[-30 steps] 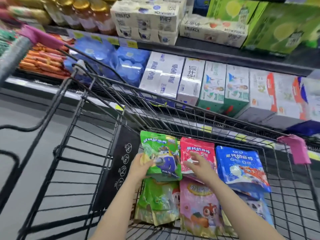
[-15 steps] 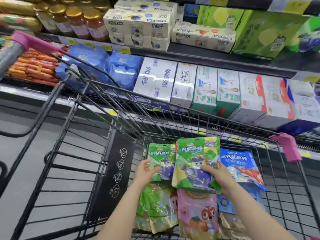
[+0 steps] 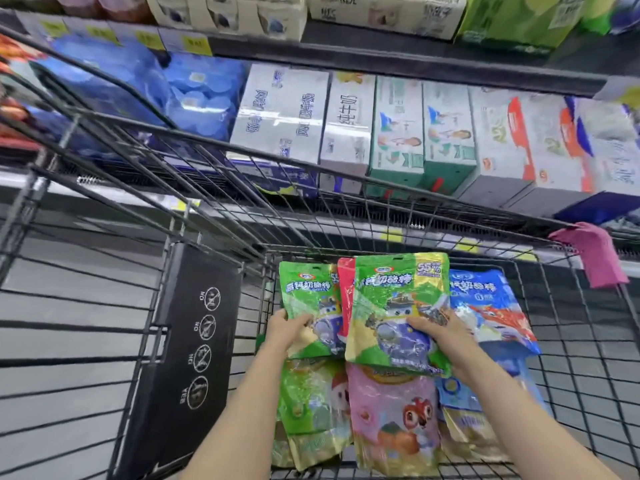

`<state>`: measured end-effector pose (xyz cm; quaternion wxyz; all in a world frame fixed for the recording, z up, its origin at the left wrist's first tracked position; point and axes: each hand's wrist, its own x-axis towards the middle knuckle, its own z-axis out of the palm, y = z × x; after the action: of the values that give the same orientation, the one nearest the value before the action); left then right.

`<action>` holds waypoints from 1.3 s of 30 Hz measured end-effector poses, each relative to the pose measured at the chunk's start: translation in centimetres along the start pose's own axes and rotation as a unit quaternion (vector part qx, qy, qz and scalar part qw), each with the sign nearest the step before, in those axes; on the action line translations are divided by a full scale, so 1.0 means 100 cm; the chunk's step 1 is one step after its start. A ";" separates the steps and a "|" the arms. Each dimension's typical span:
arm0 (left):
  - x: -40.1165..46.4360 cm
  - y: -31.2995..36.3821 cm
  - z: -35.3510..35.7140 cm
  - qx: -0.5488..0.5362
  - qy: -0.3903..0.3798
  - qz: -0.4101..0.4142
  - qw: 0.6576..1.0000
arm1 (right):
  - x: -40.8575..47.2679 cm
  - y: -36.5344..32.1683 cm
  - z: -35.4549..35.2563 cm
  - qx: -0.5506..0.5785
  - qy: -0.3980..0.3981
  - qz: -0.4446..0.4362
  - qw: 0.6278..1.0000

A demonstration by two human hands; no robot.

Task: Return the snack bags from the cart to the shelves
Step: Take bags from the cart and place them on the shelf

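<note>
Inside the black wire cart (image 3: 588, 358), both hands are on glossy foil-plastic pouches, flat and rectangular with crinkled, reflective faces. Left hand (image 3: 289, 329) grips the left green bag (image 3: 308, 306) at its lower-left edge, fingers curled over the front, thumb side likely behind, hard to see. Right hand (image 3: 438, 329) grips the right green bag (image 3: 394, 306) near its lower-right part, fingers spread and curled across the printed face, forearm coming in from bottom right. Both forearms are bare and reach forward and slightly inward.

Both green bags stand upright, long axis vertical, top seams up, printed fronts toward the camera. The right one overlaps a red bag (image 3: 345, 299), of which only a narrow strip shows between the two greens. Just right of that, a blue bag (image 3: 491, 310) leans upright, touching the right hand's side.

Below the held pair, three more pouches sit in the basket: a green bag with gold bottom (image 3: 311, 417), a pink bag (image 3: 391, 420) with a squirrel cartoon, and a blue-and-gold bag (image 3: 464, 420), partly hidden by the right arm.

A pink plastic corner cap (image 3: 592, 252) sits on the cart rim. A black panel (image 3: 183, 358) with round white icons hangs on the cart's left. Beyond the cart, shelves (image 3: 398, 51) carry shrink-wrapped milk cartons (image 3: 346, 123).
</note>
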<state>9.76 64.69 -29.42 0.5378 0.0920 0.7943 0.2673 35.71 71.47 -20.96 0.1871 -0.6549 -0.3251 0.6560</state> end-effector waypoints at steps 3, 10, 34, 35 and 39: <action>-0.013 0.006 -0.002 -0.002 -0.026 0.017 1.000 | -0.009 -0.006 -0.004 0.001 0.004 -0.012 1.000; -0.082 0.026 -0.061 -0.007 0.014 0.083 0.996 | -0.071 -0.036 -0.029 -0.022 0.016 -0.053 0.998; -0.347 0.131 0.168 -0.082 -0.050 0.345 0.934 | -0.208 -0.101 -0.358 0.026 0.040 -0.238 0.970; -0.350 0.133 0.184 -0.068 -0.049 0.351 0.933 | -0.209 -0.105 -0.375 0.028 0.040 -0.242 0.969; -0.340 0.140 0.235 -0.038 -0.046 0.357 0.932 | -0.200 -0.129 -0.428 0.032 0.041 -0.256 0.965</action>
<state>42.76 69.34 -1.24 0.4463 0.3608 0.6725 0.4673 76.82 75.01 5.42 0.3833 -0.5698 -0.4528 0.5687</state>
